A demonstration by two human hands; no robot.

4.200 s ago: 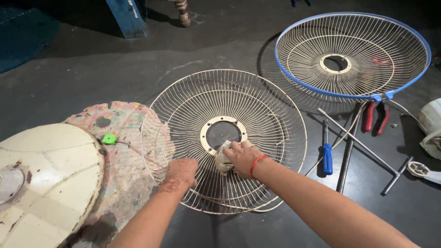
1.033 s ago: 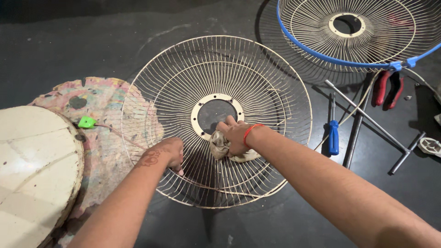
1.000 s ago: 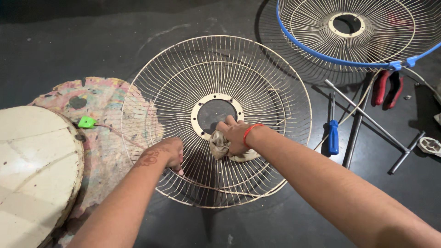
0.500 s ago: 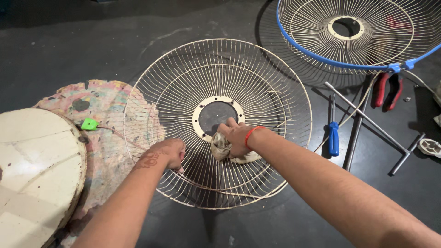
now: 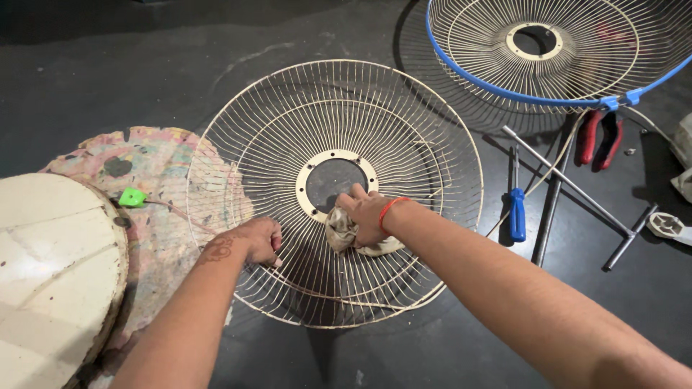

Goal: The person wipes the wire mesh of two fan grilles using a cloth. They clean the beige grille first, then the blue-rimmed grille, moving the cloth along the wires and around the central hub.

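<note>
Pressure from the right hand (image 5: 367,216), fingers bunched on the rag (image 5: 344,232) below the fan guard's (image 5: 404,137) hub, could bend its thin wires if the left hand's (image 5: 258,241) curled fingers slip off the lower-left wires.

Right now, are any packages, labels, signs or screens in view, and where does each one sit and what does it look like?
None can be made out: no package, label, sign or screen.
Closest thing: a small bright green tag, squarish, on a thin cord, lying on the patterned mat left of the wire fan guard.
</note>
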